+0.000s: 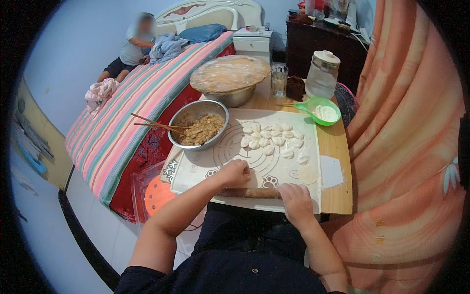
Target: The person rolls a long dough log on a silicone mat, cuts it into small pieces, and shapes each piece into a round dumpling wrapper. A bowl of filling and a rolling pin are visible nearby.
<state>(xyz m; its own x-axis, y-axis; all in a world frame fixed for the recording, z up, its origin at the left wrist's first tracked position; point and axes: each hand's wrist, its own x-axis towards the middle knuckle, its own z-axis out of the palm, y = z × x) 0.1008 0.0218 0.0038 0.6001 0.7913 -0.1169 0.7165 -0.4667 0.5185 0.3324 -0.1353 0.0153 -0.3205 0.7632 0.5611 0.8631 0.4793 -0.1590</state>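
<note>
A brown wooden rolling pin (pixel 249 193) lies across the near edge of a floury, printed pale mat (pixel 196 164). My right hand (pixel 295 198) rests over the pin's right end. Just beyond the pin, my left hand (pixel 235 173) is curled closed at the edge of a thin, pale dough wrapper (pixel 252 178); its fingertips are partly hidden. Farther up the mat sit several small white dough pieces (pixel 266 134), flattened and dusted with flour. One rolled round wrapper (pixel 308 173) lies flat at the mat's right side.
At the mat's left stands a metal bowl (pixel 226 120) of brown filling with chopsticks (pixel 152 123). Behind are a floured round board (pixel 230 73) on a basin, a glass (pixel 279 81), a pitcher (pixel 322 76) and a green scoop (pixel 313 105) of flour. A person (pixel 128 51) sits on the striped bed.
</note>
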